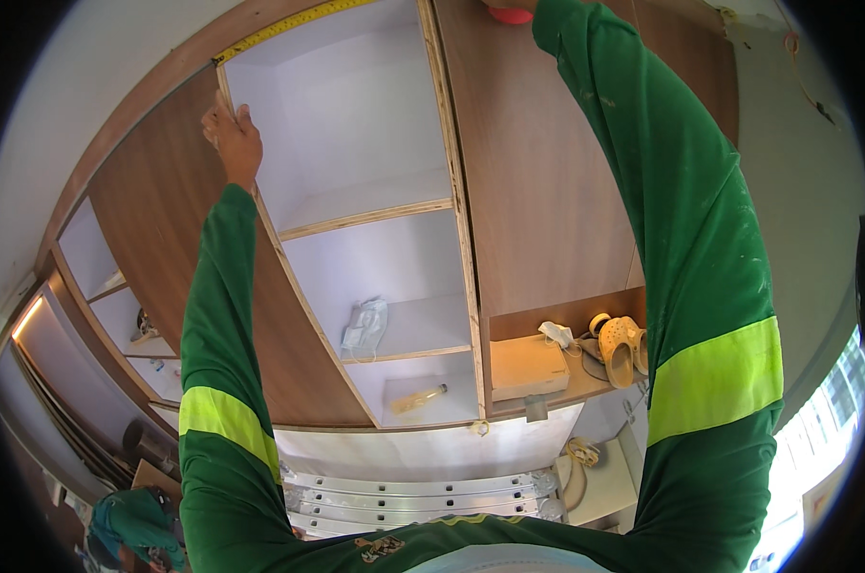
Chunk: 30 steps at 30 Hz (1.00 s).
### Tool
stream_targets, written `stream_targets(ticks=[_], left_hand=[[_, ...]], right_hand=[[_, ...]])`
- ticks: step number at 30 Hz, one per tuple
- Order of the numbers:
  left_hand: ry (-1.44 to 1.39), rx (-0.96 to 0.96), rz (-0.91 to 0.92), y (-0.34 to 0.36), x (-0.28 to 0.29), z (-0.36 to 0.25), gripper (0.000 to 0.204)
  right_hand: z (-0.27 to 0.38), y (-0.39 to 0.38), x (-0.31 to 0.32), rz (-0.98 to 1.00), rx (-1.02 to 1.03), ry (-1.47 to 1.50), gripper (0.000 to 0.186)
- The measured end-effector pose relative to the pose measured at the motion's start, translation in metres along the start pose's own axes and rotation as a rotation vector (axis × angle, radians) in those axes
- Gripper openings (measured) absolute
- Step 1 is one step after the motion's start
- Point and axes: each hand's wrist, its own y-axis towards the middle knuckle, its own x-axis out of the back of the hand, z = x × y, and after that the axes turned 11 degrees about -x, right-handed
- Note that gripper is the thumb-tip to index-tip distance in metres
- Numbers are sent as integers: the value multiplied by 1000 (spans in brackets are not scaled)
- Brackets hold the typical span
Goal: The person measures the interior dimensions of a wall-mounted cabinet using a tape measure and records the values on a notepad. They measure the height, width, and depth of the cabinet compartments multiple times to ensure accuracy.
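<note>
Both my arms reach up in green sleeves with lime bands. My left hand [234,143] is closed round the plywood edge of the open cabinet [461,286], beside a brown door panel. Above it, a yellow tape measure blade [279,31] stretches along the cabinet's top edge, from its upper left corner up out of view. My right hand [494,3] is mostly cut off at the top edge; its fingers are hidden. A red rounded piece [511,16], apparently the tape measure's case, shows right under it.
On the cabinet's shelves lie a crumpled face mask [364,327] and a yellowish bottle [420,398]. To the right, yellow clogs [619,350] sit by a cardboard box [528,366]. A folded metal ladder [423,503] is below. A person in green [136,525] bends at lower left.
</note>
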Motion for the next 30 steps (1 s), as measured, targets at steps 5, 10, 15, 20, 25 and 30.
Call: stream_targets(ticks=[5, 10, 15, 20, 25, 30], left_hand=[[4, -50, -5, 2, -4, 5, 61], [-5, -52, -7, 0, -5, 8, 60], [-34, 2, 1, -2, -1, 2, 60], [-47, -1, 1, -1, 0, 1, 61], [-39, -22, 3, 1, -2, 3, 63], [-27, -45, 23, -2, 2, 10, 64]], right_hand=[[-1, -3, 7, 1, 30, -28, 42], [3, -4, 6, -39, 8, -78, 39], [6, -9, 9, -65, 35, -114, 39], [4, -8, 10, -47, 60, -126, 39], [-12, 21, -14, -229, 231, -171, 41], [-11, 16, -12, -293, 595, -372, 47]])
